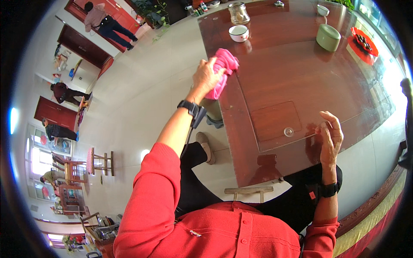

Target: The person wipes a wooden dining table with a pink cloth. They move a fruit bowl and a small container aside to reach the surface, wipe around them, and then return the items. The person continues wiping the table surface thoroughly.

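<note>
In the head view, my left hand [206, 77] grips a bunched pink cloth [222, 71] at the left edge of a dark reddish-brown table [277, 80] with a glossy top. Part of the cloth hangs past that edge. My right hand [332, 138] is at the table's near right side, holding nothing, with its fingers apart and its reflection in the surface. Whether it touches the top, I cannot tell. Close to it, a small round clear piece [288, 131] lies on the table. Beyond the cloth stands a white bowl with red marks [238, 34].
Farther back are a glass jar [239, 13], a green lidded container [328, 37], a red dish of dark pieces [364, 42] and a small white bowl [322, 10]. A wooden stool [248, 190] is below the near edge. Several people stand across the room, one by a red door [117, 14].
</note>
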